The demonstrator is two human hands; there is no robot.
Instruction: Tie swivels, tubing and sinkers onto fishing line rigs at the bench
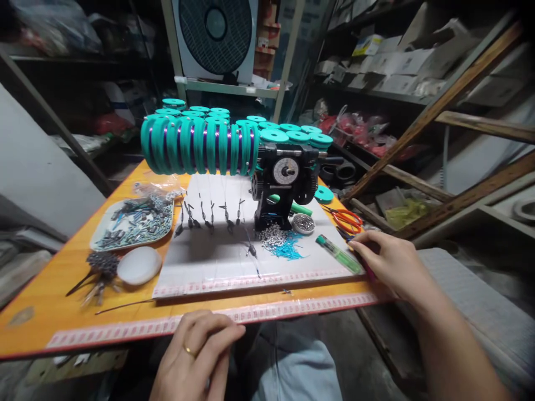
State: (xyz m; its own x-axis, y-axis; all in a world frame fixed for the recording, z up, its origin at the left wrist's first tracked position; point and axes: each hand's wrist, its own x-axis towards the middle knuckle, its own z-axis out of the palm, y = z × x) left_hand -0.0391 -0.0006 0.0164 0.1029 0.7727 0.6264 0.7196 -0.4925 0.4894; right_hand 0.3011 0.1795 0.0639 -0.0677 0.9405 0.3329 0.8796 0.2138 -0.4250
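Note:
My left hand [196, 352] is at the table's front edge, its fingers bent and pressed together; anything between them is too small or hidden to make out. A gold ring sits on one finger. My right hand [390, 264] is at the board's right edge, fingers curled, with something dark reddish partly hidden beneath it. Beside its fingertips lies a clear tube with green contents [339, 254]. A row of teal line spools [200, 145] sits on a black geared stand [273, 189]. Lines with small dark weights [229, 223] hang from the spools, and one weight [251, 250] lies nearer me.
On the white board [217, 273] are silver beads [273, 236], blue strips [289, 249] and a dish of metal bits [304, 224]. Orange-handled scissors [348, 221] lie right. A tray of small parts [104, 239] and white round lid [139, 265] stand left. Printed tape [267, 311] runs along the front.

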